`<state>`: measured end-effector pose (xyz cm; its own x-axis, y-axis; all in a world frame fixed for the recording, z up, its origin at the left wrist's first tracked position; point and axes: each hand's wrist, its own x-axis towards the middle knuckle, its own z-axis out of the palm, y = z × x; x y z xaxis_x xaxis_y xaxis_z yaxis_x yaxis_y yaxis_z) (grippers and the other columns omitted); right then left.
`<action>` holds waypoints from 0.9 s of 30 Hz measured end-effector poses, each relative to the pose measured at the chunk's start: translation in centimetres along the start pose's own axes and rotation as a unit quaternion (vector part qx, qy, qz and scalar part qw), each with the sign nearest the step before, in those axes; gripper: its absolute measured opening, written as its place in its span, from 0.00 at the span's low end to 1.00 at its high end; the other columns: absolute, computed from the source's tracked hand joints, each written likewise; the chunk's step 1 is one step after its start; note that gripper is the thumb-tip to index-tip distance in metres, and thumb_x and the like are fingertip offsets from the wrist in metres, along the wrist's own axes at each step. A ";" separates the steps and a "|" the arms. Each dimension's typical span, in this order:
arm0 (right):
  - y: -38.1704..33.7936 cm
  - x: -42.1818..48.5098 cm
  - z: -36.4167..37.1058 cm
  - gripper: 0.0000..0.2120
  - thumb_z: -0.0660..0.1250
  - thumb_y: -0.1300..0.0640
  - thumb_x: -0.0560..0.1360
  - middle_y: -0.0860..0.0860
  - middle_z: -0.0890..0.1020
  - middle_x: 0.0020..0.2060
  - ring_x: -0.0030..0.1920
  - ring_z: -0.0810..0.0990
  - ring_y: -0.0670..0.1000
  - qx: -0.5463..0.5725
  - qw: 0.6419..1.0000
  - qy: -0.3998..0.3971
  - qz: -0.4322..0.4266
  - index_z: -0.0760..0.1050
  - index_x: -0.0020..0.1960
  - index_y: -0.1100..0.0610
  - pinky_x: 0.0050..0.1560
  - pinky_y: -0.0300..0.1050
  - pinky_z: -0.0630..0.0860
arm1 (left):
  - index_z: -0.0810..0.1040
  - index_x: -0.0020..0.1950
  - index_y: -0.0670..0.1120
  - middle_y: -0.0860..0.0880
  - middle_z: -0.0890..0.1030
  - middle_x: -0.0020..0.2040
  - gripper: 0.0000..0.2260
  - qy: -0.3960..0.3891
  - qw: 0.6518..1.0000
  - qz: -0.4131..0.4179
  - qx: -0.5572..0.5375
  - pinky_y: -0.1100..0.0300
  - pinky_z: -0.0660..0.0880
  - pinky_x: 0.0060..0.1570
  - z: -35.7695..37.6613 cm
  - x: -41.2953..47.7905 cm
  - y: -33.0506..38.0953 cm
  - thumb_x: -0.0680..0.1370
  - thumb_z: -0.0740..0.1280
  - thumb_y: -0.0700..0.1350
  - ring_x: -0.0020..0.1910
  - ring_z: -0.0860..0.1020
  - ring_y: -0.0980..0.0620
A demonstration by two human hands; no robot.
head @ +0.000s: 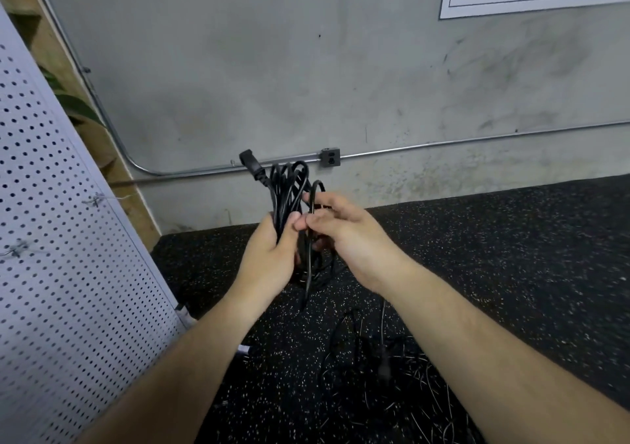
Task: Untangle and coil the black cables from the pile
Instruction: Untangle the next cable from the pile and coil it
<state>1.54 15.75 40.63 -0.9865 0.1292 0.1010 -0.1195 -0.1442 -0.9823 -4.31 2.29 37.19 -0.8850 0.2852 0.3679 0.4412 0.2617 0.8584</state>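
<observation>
A black cable bundle stands upright in front of me, folded into several long loops, with a black plug sticking out at its top left. My left hand grips the loops around their middle. My right hand pinches one strand of the same cable between thumb and fingers, just right of the bundle. A loose end hangs below both hands. More black cables lie tangled in a pile on the speckled floor below my right forearm.
A white perforated panel leans at the left. The grey concrete wall behind carries a metal conduit and an outlet box. Black speckled rubber flooring stretches to the right.
</observation>
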 end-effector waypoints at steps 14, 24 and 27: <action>0.3 -0.1 -0.4 0.08 0.68 0.59 0.80 0.44 0.84 0.50 0.53 0.81 0.43 -0.302 0.911 0.130 -0.250 0.83 0.56 0.52 0.55 0.35 0.75 | 0.71 0.38 0.49 0.52 0.72 0.26 0.18 0.015 0.993 0.011 -0.113 0.62 0.70 0.35 -0.2 -0.4 0.5 0.81 0.61 0.60 0.28 0.72 0.54; 5.8 -0.1 -3.1 0.19 0.69 0.60 0.77 0.44 0.75 0.58 0.44 0.80 0.48 -0.370 0.918 -0.072 0.122 0.69 0.66 0.48 0.38 0.40 0.76 | 0.67 0.36 0.49 0.55 0.67 0.26 0.19 0.072 0.979 -0.021 -0.189 0.52 0.67 0.40 -3.6 1.1 1.3 0.83 0.63 0.56 0.29 0.67 0.52; 6.7 0.3 -4.0 0.10 0.67 0.42 0.80 0.46 0.82 0.46 0.40 0.79 0.46 -0.452 0.874 -0.105 0.145 0.78 0.53 0.48 0.44 0.44 0.75 | 0.65 0.35 0.48 0.55 0.67 0.26 0.20 0.081 0.983 -0.021 -0.164 0.55 0.69 0.39 -4.6 1.0 1.1 0.83 0.62 0.57 0.28 0.68 0.53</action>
<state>0.85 18.72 33.41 -0.9706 0.0190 -0.2398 0.1831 0.7051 -0.6851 -5.41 -1.33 40.12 -0.9249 0.1227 0.3598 0.3564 -0.0489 0.9330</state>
